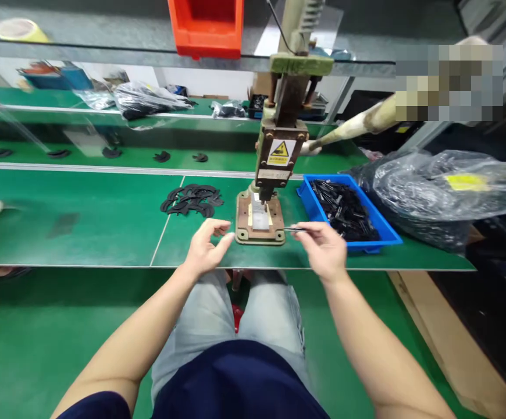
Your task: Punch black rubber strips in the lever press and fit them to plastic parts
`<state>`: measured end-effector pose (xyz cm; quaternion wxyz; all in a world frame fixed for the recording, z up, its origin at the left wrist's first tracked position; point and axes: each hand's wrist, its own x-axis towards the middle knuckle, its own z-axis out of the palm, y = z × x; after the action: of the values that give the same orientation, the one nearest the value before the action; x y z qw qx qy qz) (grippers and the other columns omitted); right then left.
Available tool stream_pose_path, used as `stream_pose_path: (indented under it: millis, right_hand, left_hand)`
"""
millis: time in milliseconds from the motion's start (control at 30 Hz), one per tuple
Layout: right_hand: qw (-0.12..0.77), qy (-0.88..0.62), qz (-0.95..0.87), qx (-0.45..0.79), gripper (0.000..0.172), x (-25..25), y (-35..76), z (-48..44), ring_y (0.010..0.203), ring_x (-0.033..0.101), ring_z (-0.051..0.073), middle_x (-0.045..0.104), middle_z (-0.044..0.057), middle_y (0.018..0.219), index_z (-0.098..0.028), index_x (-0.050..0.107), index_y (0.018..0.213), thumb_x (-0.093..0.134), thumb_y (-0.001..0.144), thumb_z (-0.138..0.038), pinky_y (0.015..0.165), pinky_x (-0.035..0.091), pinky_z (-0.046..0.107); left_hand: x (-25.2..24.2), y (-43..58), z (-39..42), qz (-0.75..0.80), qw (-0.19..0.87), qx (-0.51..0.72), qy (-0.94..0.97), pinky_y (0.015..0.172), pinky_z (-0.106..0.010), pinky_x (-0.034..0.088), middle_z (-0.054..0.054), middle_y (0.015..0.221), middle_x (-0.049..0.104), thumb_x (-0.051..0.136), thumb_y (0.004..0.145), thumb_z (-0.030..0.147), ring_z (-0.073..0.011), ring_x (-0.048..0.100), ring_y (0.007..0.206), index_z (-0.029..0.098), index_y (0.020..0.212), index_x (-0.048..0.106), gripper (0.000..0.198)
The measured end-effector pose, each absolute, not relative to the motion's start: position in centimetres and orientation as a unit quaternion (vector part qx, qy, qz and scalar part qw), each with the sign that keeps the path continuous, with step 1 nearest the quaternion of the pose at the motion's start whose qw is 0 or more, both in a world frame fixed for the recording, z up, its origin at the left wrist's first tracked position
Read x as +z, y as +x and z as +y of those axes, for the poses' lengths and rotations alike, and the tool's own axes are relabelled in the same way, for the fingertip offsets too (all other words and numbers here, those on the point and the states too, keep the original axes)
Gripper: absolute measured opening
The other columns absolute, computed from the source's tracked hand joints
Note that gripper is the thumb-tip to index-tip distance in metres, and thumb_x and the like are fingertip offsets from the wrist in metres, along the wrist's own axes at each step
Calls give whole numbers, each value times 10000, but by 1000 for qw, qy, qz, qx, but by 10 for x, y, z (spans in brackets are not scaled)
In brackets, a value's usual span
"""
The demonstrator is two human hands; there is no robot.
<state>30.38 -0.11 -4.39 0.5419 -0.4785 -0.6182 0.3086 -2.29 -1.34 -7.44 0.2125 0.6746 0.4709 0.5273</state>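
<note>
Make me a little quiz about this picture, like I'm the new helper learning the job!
1. Pick one: what colour is the tray of black parts beside the right hand, which pinches a thin strip?
A red
B blue
C yellow

2. True or false: the left hand is inside the tray.

3. Fill the gap: the pile of black curved parts lies on the green bench to the ____ of the press.

Key: 1 B. 2 False, it is in front of the press base, on the other side from the tray. 3 left.
</note>
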Motion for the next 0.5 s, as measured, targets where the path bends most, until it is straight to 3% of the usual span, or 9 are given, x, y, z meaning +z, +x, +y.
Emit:
stream_pose_path:
  millis: [167, 500]
  right_hand:
    - [543, -415, -634, 362, 196, -68, 244, -42, 1050, 795, 235, 818, 67, 1131, -278, 802, 1145, 780, 993, -400, 995, 680, 446]
    - [538, -388, -666, 343, 138, -75, 240, -51, 966, 799, 226, 833, 42, 1038, -295, 824, 1078, 765, 993, -387, 907, 692, 418]
  left_hand:
    - [-45, 21, -46, 336, 260, 516, 744, 854, -350, 618, -75, 1083, 778, 769, 1002, 286, -184, 733, 923, 245, 1301, 714, 307]
    - [-43, 25, -58, 326, 256, 522, 746, 817, -350, 646, -61, 1024, 817, 758, 1008, 218, -187, 775, 899, 279, 1204, 752, 204]
